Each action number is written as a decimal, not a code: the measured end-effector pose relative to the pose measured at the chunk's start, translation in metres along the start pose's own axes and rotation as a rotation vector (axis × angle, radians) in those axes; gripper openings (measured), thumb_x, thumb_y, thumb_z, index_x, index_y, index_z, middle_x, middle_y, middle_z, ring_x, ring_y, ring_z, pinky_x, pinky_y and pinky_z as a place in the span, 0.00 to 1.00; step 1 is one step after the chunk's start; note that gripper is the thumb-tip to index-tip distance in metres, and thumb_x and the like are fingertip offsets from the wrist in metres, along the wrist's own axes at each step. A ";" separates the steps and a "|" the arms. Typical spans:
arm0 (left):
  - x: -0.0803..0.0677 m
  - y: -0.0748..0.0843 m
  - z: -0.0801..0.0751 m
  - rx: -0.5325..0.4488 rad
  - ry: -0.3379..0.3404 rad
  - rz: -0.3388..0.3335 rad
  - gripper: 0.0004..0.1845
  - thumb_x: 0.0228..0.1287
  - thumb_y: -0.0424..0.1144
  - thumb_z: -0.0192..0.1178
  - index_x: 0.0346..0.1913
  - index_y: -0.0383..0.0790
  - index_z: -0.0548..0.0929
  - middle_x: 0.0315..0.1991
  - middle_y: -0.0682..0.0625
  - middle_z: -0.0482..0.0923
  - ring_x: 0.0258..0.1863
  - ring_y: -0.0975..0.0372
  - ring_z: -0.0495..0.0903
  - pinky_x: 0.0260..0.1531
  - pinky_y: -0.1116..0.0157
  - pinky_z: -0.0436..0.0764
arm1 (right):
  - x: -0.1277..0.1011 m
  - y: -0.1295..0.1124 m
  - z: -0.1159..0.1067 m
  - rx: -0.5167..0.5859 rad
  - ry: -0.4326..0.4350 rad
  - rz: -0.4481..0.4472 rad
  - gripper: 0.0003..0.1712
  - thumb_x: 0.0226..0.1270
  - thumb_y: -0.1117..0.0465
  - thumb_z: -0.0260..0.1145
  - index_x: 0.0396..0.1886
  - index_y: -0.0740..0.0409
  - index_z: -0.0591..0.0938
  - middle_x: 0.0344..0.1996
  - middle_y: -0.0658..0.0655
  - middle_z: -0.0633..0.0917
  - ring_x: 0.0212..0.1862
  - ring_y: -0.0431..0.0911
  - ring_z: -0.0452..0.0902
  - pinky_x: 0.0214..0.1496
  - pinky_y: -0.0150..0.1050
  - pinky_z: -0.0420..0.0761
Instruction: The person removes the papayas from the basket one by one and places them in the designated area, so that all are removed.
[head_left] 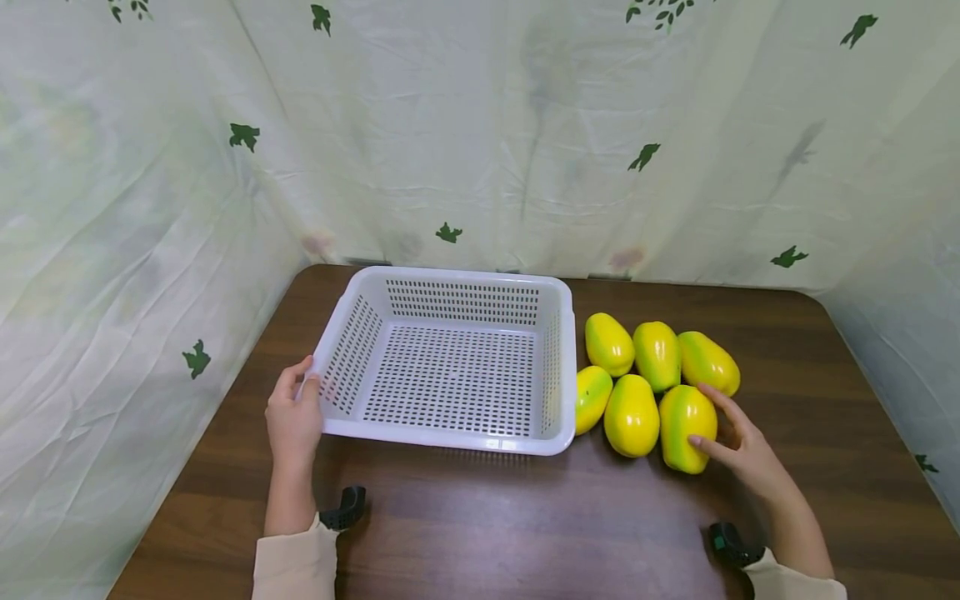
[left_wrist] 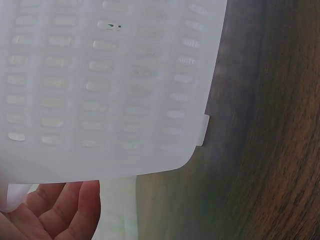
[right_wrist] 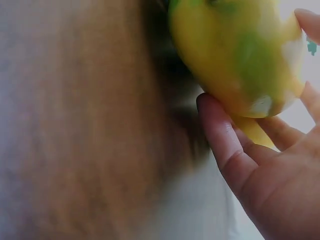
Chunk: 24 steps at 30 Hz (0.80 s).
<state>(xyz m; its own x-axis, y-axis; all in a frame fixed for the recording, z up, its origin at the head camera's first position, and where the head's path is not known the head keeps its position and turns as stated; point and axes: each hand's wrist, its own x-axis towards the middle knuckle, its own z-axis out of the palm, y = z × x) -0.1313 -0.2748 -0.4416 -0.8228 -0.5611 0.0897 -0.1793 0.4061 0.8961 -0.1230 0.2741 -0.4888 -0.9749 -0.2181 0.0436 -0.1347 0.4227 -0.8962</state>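
Head view | right hand [head_left: 742, 454] nearest the front-right mango [head_left: 686, 438] on the table [head_left: 525, 517]; fingers spread, cupping its right side; long axis runs away from the person | left hand [head_left: 294, 417] grips basket [head_left: 450, 437] left rim
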 end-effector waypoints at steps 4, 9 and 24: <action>0.001 0.000 -0.001 0.013 0.001 0.008 0.19 0.68 0.41 0.43 0.59 0.44 0.72 0.44 0.41 0.77 0.37 0.55 0.76 0.27 0.70 0.72 | -0.002 0.000 0.004 -0.011 -0.010 0.040 0.39 0.63 0.64 0.59 0.70 0.51 0.51 0.64 0.66 0.53 0.49 0.30 0.64 0.42 0.27 0.72; 0.001 0.000 -0.001 0.048 0.009 0.022 0.19 0.68 0.41 0.43 0.58 0.44 0.73 0.43 0.40 0.77 0.36 0.55 0.76 0.27 0.68 0.71 | -0.003 0.000 0.005 -0.049 -0.014 0.080 0.40 0.64 0.61 0.58 0.71 0.46 0.49 0.66 0.64 0.50 0.56 0.47 0.61 0.48 0.39 0.72; -0.002 0.009 -0.002 0.503 0.168 0.323 0.20 0.66 0.41 0.44 0.57 0.39 0.72 0.49 0.38 0.70 0.44 0.42 0.71 0.34 0.41 0.69 | -0.005 -0.005 0.009 -0.085 0.012 0.028 0.40 0.63 0.62 0.59 0.70 0.47 0.51 0.67 0.61 0.52 0.60 0.56 0.55 0.55 0.44 0.66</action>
<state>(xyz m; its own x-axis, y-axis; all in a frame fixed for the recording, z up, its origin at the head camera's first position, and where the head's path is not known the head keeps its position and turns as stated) -0.1305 -0.2717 -0.4330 -0.7893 -0.4426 0.4256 -0.2014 0.8414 0.5014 -0.1162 0.2650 -0.4885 -0.9805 -0.1950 0.0246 -0.1213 0.5020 -0.8563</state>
